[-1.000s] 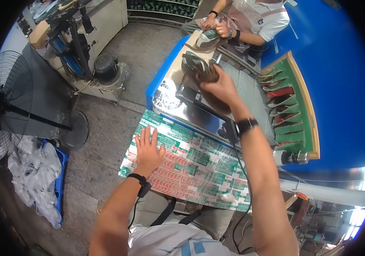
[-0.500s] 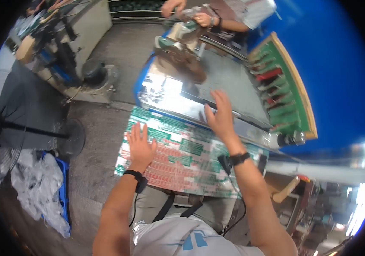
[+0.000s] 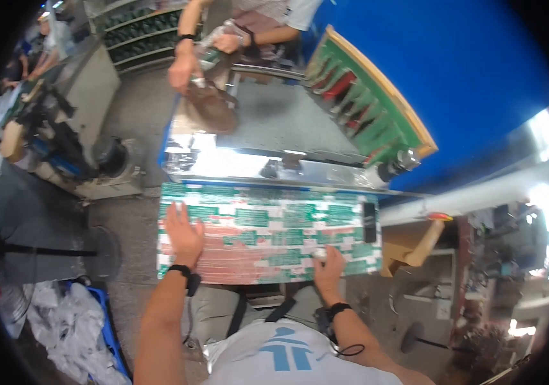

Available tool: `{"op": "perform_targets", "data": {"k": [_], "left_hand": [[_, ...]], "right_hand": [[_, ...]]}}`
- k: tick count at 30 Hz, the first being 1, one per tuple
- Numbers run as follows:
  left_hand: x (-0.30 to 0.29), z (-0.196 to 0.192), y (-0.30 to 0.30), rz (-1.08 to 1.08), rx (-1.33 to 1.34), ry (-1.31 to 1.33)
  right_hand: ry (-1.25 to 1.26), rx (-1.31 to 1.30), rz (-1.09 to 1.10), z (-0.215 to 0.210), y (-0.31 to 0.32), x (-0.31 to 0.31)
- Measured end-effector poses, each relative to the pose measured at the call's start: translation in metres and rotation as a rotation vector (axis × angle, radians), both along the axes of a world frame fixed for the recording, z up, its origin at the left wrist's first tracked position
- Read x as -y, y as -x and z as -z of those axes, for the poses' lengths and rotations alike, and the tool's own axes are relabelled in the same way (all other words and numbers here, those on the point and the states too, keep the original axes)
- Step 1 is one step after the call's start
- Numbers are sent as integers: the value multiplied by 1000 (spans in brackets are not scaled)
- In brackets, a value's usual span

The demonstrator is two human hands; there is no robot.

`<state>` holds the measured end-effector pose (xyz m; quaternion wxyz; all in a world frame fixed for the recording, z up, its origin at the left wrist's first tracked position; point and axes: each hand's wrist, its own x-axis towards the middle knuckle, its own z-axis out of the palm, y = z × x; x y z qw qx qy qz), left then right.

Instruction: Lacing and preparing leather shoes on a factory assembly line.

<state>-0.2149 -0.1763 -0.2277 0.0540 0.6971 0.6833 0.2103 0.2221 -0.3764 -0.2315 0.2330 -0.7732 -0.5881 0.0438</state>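
A low board or table top [image 3: 274, 218] with a green, red and white printed covering lies in front of me. My left hand [image 3: 183, 237] rests flat on its left end, fingers spread, holding nothing. Near the front edge, toward the right, my right hand [image 3: 330, 266] is closed, thumb and fingers drawn together. A small white thing [image 3: 319, 254] shows at its fingertips, too blurred to name. A flat black rectangle [image 3: 369, 222] lies on the board's right end.
Beyond the board stands a grey-topped bench [image 3: 274, 115], where another person's hands [image 3: 186, 72] handle a brown piece [image 3: 213, 109]. A green rack [image 3: 371, 109] of tools borders it. A fan [image 3: 43, 249] and a blue crate [image 3: 104, 321] with clear plastic are at left.
My right hand has drawn back from above the bench to the board's near edge, and its fingers have closed. The left hand stays on the board. The whole view has turned.
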Motion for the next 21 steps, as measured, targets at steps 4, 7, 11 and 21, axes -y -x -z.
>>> {"op": "perform_targets", "data": {"k": [4, 7, 11, 21], "left_hand": [[-6, 27, -19, 47, 109, 29], [-9, 12, -37, 28, 81, 56], [-3, 6, -26, -11, 14, 78], [-10, -4, -21, -25, -71, 140]], "right_hand": [[-171, 65, 219, 31, -59, -38], [-98, 96, 187, 9, -87, -49], [-99, 212, 236, -2, -48, -61], [-22, 168, 323, 11, -44, -72]]}}
